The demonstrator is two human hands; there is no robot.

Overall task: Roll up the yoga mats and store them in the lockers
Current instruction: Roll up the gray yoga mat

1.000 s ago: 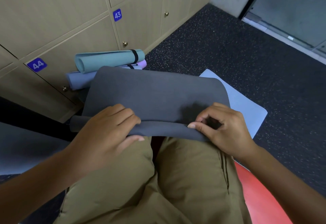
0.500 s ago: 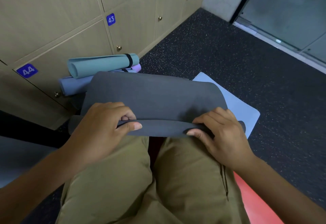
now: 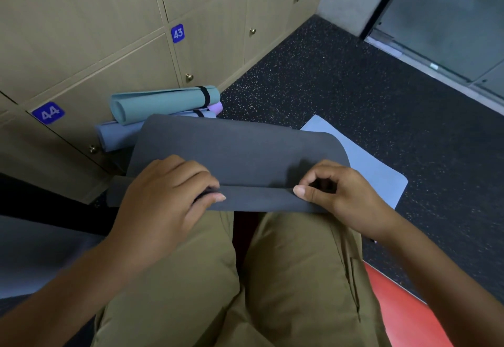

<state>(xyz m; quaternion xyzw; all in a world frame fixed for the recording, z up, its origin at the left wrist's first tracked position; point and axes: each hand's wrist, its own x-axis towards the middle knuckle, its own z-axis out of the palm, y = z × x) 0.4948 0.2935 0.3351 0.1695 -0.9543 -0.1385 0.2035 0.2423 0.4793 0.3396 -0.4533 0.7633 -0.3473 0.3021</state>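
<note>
Grey mat (image 3: 234,150) rolled further, rolled mats (image 3: 163,103) beyond.

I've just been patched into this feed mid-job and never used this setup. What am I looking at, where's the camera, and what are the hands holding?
There is no machine: a person wears one camera on the head, looking down past their knees. Both bare hands work a dark grey mat: the left hand grips its rolled edge, and the right hand pinches the same roll. Beyond it, rolled mats, a teal mat on top, lie against the closed lockers. A light blue mat lies flat on the floor.
</note>
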